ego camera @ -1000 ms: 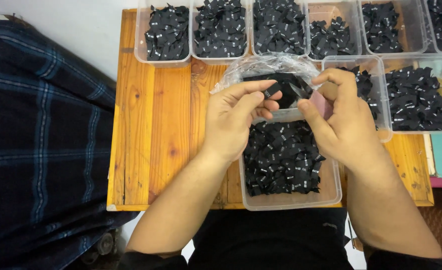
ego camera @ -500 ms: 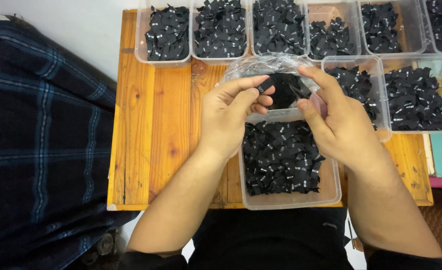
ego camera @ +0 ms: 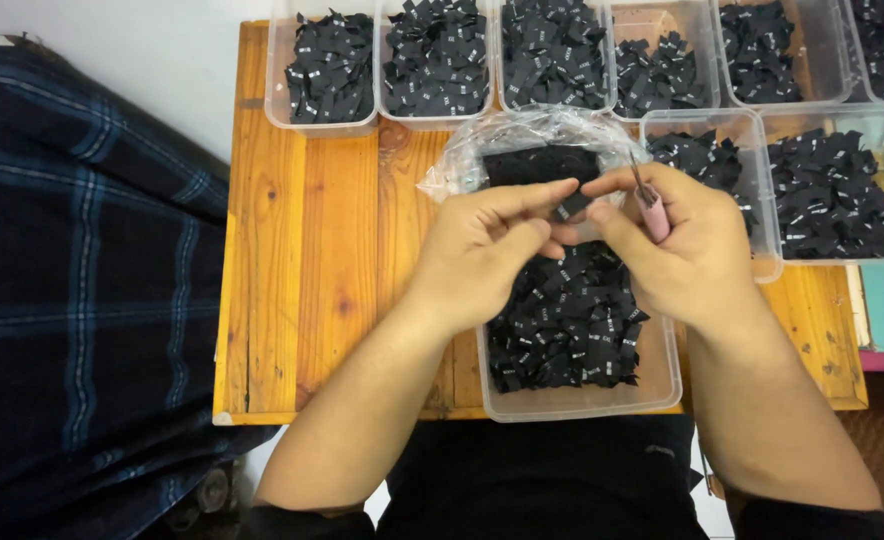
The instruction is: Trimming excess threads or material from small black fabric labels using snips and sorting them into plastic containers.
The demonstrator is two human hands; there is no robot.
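Surface: orange-brown slatted wooden table (ego camera: 302,260), with a dark navy plaid blanket (ego camera: 72,300) filling everything to the left of it.

Far row: clear plastic tubs (ego camera: 330,70) lined up along the far edge, all piled with small black woven fabric labels. Two more tubs (ego camera: 832,190) sit on the right.

Near tub: clear rectangular plastic container (ego camera: 572,395) right under the hands, also heaped with those little black tags.

Bag: crinkly clear plastic bag (ego camera: 522,140) with a black stack inside, just beyond the fingers.

Left hand: left hand (ego camera: 482,245) has thumb and forefinger pinched narrow on one small black folded label (ego camera: 570,207), held up over the near tub.

Right hand: right hand (ego camera: 687,250) meets that same label from the other side, fingertips closed on it, with a slim pink-handled tool (ego camera: 652,212) tucked under the fingers.

Handling, my take: the label looks featherlight, soft and floppy, not fragile but easy to drop or blow away. Best pinched at the edges or along the fold, with a light fingertip grip.
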